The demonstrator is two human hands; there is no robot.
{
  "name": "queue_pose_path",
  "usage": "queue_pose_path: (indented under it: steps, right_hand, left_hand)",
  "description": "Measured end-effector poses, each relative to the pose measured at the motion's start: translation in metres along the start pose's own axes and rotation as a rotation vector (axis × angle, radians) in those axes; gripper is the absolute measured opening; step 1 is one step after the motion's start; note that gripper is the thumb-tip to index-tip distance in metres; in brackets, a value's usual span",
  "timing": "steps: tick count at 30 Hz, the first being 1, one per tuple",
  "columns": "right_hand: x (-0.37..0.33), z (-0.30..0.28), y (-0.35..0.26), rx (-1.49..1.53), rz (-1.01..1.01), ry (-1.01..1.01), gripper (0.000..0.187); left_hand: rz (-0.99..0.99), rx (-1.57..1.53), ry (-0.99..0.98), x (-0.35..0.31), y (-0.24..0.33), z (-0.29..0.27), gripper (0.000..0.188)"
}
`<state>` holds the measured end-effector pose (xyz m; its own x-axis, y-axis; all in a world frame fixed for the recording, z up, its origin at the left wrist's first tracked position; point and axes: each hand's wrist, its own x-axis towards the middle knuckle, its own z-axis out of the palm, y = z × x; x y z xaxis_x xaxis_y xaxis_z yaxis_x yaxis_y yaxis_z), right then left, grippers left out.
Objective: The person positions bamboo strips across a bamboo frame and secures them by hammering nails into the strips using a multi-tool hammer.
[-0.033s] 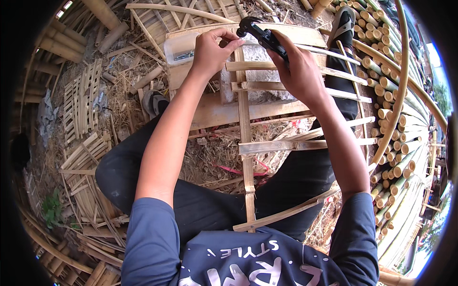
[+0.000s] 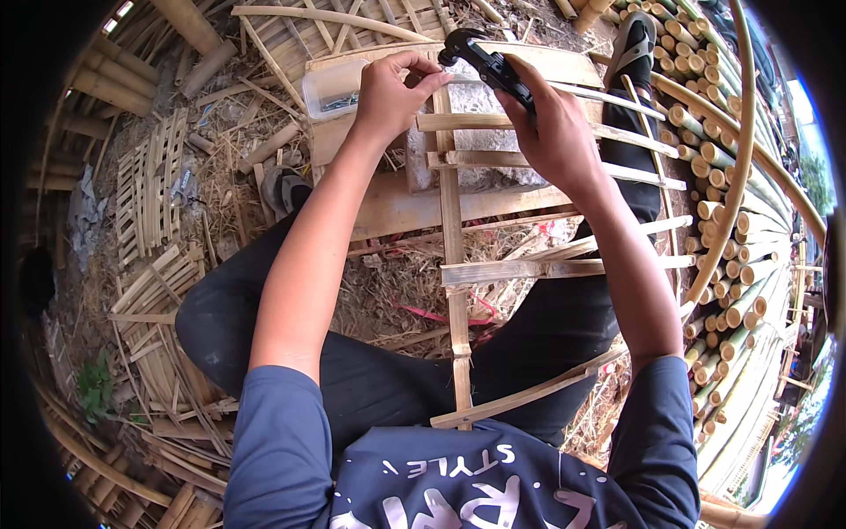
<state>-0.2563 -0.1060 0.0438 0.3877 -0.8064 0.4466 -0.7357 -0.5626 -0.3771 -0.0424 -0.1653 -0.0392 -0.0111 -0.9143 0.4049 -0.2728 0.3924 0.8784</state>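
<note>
My left hand (image 2: 394, 95) is closed in a pinch at the far end of a bamboo lattice (image 2: 450, 207). What its fingertips hold is too small to make out. My right hand (image 2: 551, 132) grips a black claw hammer (image 2: 483, 63) by the handle. The hammer's head is just above and beside my left fingertips. The lattice has one long upright strip, with several cross slats running off to the right. Its far part rests over a pale concrete block (image 2: 498, 176), and its near end reaches my lap.
A clear plastic box (image 2: 311, 93) with small metal pieces stands left of my left hand. A wooden board (image 2: 388, 216) lies under the block. Cut bamboo poles (image 2: 745, 256) are stacked at the right. Loose slats (image 2: 159, 353) and straw cover the ground at left.
The hammer's head has shifted very slightly up and to the right. My left hand and the lattice look the same.
</note>
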Motion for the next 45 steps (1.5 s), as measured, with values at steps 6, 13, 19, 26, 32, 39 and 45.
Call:
queue_pose_path:
  steps: [6,13,19,26,32,39,45]
  right_hand:
    - [0.001,0.001,0.002,0.044,0.042,0.006,0.04]
    - [-0.001,0.003,0.005,0.055,0.04,0.003,0.04]
    - [-0.003,0.008,0.007,0.054,0.0,0.071,0.042]
    - [-0.005,0.009,0.004,0.03,-0.11,0.109,0.054]
    - [-0.003,0.016,-0.004,0.056,-0.099,0.184,0.059]
    - [-0.012,0.016,-0.009,0.058,-0.051,0.132,0.067]
    - [-0.013,0.014,-0.006,0.084,-0.072,0.178,0.062]
  left_hand:
    - [0.02,-0.031,-0.008,0.0,-0.009,0.0,0.019]
    - [0.054,-0.102,-0.089,0.009,-0.01,-0.004,0.016]
    - [0.002,-0.098,-0.15,0.011,-0.015,-0.006,0.015]
    - [0.03,-0.029,-0.131,0.009,-0.009,-0.006,0.016]
    - [-0.079,0.003,-0.135,0.005,0.002,-0.009,0.016]
    - [0.052,0.005,-0.069,0.008,-0.006,-0.006,0.016]
    - [-0.073,-0.001,-0.044,0.002,-0.006,0.0,0.015]
